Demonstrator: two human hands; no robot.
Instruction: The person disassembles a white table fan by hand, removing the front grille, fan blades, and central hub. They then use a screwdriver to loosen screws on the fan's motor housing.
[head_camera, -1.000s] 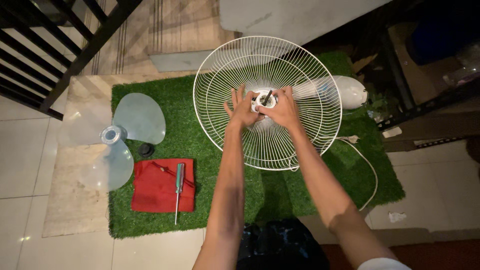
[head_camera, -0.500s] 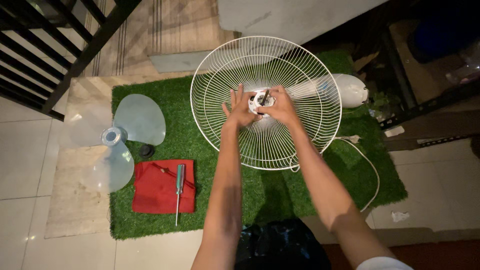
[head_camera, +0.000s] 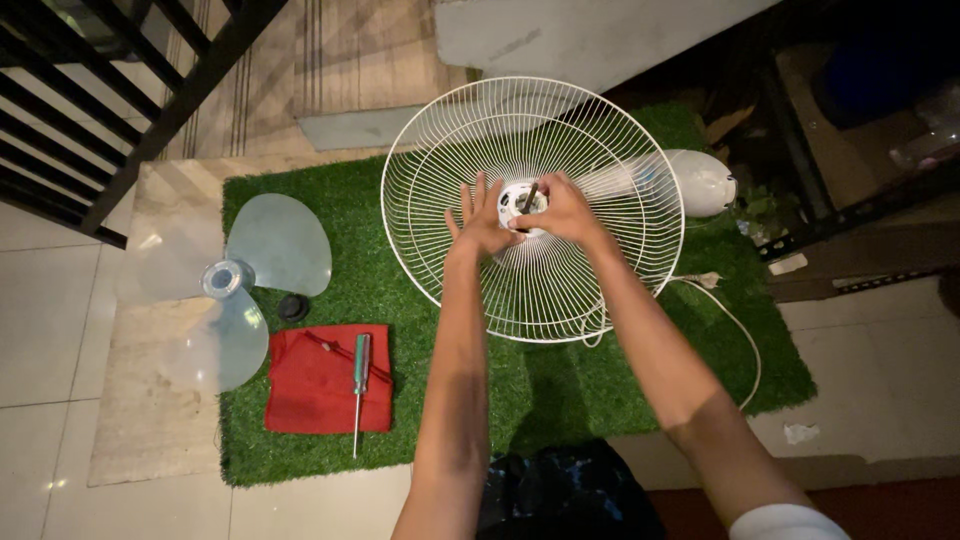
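Green turf mat is carrying the white fan guard; its hub ring is being gripped at centre by right hand, left hand being pressed open-fingered beside it.

Warm overhead light, sharp centre, glare on pale floor tiles, upper right corner dark, slight wide-angle bending.
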